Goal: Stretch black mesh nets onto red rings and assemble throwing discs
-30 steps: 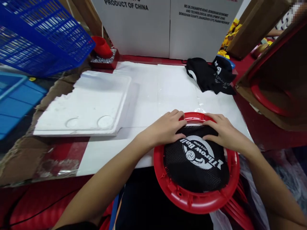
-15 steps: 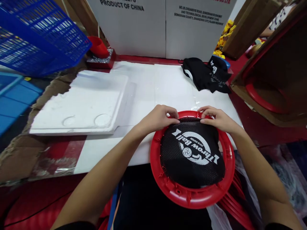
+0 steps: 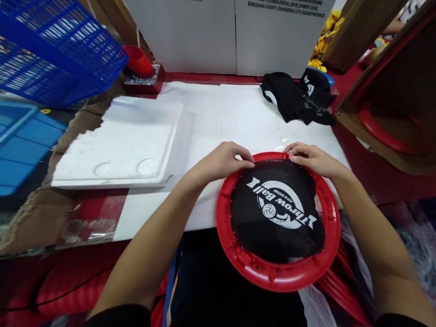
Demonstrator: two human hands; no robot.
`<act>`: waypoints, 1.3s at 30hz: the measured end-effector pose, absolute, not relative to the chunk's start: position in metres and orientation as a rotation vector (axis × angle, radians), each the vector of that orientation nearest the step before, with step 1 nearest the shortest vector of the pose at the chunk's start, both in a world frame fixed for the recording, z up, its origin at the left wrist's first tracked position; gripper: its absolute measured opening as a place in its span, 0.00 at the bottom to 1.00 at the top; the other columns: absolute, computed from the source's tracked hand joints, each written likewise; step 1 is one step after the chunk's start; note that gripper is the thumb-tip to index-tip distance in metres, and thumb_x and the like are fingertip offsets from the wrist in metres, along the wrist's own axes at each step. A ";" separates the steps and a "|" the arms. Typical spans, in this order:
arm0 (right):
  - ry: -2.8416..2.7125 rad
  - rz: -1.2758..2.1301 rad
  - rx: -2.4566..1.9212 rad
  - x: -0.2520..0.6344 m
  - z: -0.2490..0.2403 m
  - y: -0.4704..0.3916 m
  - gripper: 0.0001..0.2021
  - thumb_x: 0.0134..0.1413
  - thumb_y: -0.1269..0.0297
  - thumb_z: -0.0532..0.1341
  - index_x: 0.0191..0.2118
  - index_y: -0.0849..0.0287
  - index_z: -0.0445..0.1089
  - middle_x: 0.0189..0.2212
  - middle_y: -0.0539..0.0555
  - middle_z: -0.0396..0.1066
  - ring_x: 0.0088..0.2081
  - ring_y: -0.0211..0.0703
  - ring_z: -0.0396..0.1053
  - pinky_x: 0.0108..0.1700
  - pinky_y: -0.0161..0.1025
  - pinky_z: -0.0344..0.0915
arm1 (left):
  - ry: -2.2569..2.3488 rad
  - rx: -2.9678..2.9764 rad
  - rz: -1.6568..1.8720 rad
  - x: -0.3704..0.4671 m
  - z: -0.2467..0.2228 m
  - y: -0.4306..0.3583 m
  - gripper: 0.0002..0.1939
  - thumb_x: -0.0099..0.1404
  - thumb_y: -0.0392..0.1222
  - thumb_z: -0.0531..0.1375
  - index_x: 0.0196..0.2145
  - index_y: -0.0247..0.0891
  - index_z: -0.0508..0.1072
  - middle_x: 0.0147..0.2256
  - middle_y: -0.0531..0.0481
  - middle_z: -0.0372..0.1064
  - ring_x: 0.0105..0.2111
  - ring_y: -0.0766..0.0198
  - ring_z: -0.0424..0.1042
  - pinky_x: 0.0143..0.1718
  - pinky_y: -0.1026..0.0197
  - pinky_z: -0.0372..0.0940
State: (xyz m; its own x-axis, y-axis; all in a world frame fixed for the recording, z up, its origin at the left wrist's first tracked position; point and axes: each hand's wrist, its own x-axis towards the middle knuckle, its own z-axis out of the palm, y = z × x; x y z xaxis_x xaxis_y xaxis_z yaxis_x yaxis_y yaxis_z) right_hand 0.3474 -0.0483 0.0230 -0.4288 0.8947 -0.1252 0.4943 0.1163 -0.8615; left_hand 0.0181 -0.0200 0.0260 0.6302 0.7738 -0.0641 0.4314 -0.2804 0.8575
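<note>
A red plastic ring lies tilted over the table's near edge, partly above my lap. Across its opening is a black mesh net printed with white "Throw Ball" lettering; a gap shows between net and ring at the right. My left hand pinches the net's edge against the far rim, left of its top. On the right of the top, my right hand pinches the net and rim between thumb and fingers. Small pegs stand along the ring's inner edge.
A pile of black printed nets lies at the back right. White foam slab sits left, beside a blue basket and a red cup. A white carton stands behind. At right is an open cardboard box holding red rings.
My right hand has shifted slightly along the rim to the right. The ring sits a little further right in view, and the camera has tilted slightly downward.
</note>
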 end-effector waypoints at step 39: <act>-2.257 0.850 -1.428 0.290 0.036 -0.038 0.08 0.64 0.62 0.60 0.40 0.55 0.77 0.46 0.58 0.79 0.47 0.52 0.74 0.54 0.51 0.68 | 1.065 1.913 0.613 0.039 0.007 -0.019 0.08 0.64 0.39 0.66 0.39 0.39 0.85 0.36 0.48 0.83 0.35 0.60 0.78 0.41 0.57 0.69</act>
State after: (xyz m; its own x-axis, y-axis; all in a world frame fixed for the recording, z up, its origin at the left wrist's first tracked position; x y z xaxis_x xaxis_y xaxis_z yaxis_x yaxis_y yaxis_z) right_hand 0.2902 -0.0382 0.0357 -0.4388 0.8980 -0.0326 0.6966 0.3170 -0.6436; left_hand 0.0388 -0.0192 0.0072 0.5189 0.8547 0.0160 0.4433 -0.2850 0.8499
